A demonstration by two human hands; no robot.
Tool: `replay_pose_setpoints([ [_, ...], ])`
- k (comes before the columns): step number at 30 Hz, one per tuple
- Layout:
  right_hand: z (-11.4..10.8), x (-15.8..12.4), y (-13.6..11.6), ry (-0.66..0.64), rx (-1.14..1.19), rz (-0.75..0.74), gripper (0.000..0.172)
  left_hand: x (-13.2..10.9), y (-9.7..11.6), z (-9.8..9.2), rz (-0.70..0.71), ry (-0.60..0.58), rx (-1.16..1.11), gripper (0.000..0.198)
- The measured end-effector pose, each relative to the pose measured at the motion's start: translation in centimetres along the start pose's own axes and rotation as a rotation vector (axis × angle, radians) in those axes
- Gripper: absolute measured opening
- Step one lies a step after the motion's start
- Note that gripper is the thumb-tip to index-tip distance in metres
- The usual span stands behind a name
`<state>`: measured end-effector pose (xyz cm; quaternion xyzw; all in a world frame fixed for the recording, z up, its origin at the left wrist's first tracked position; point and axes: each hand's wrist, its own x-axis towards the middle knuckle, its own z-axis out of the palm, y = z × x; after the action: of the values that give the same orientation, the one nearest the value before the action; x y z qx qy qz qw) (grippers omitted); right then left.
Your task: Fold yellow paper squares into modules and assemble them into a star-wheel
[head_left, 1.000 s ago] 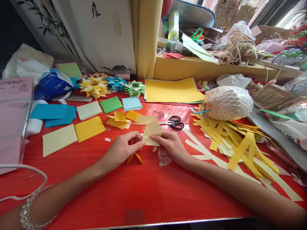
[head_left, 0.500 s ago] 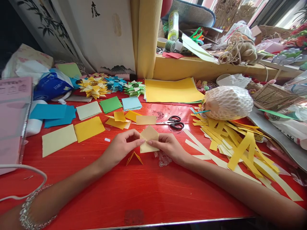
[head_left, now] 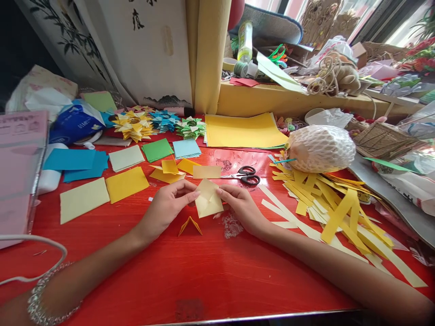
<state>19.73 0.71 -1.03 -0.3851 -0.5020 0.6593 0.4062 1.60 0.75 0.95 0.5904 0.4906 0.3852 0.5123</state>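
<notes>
A pale yellow piece of folded paper (head_left: 208, 201) is held up between both hands, just above the red table (head_left: 217, 267). My left hand (head_left: 171, 201) pinches its left edge between thumb and fingers. On the right side, my right hand (head_left: 243, 206) grips the upper corner in the same way. Creases and a folded flap show on the paper's face. Below it stands a small folded orange-yellow paper piece (head_left: 190, 225), tent-shaped. Black-handled scissors (head_left: 248, 175) lie behind my right hand, beside a pale paper rectangle (head_left: 207, 172).
Paper stacks in yellow (head_left: 127, 184), green (head_left: 157, 150) and blue (head_left: 78, 163) lie to the left. Folded paper star rings (head_left: 133, 126) stand behind them. Yellow paper strips (head_left: 340, 215) and a net-wrapped round object (head_left: 321, 148) occupy the right. Large yellow sheets (head_left: 244, 129) lie at the back.
The folded paper has turned slightly in my hands, and the right thumb has moved from its middle to its upper right edge. The camera view has shifted a little.
</notes>
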Motion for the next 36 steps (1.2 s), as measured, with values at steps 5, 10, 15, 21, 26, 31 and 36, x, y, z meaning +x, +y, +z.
replay_pose_setpoints([
  [5,-0.15,0.18,0.42,0.055,-0.062,-0.016,0.021,-0.12,-0.17,-0.01,0.026,0.048,0.036,0.018],
  [10,-0.12,0.09,0.24,0.056,-0.008,-0.041,0.02,-0.1,-0.39,-0.12,0.025,0.046,0.024,0.015],
  [15,-0.07,0.11,0.1,0.089,0.01,-0.077,0.024,-0.27,0.06,-0.25,0.017,0.038,0.149,0.019],
  [21,0.03,0.08,0.0,0.039,0.028,-0.008,0.028,-0.63,0.56,-0.13,0.097,0.002,0.313,0.02],
  [26,0.19,-0.05,-0.17,0.038,0.074,-0.003,0.029,-0.66,0.36,-0.32,0.161,-0.026,0.384,0.022],
  [31,0.26,-0.19,-0.2,0.036,0.092,-0.013,0.027,-0.8,0.12,-0.08,0.162,-0.032,0.394,0.017],
  [36,0.17,-0.19,-0.25,0.061,-0.016,-0.066,0.018,-0.98,-0.44,0.62,0.129,-0.024,0.235,0.016],
])
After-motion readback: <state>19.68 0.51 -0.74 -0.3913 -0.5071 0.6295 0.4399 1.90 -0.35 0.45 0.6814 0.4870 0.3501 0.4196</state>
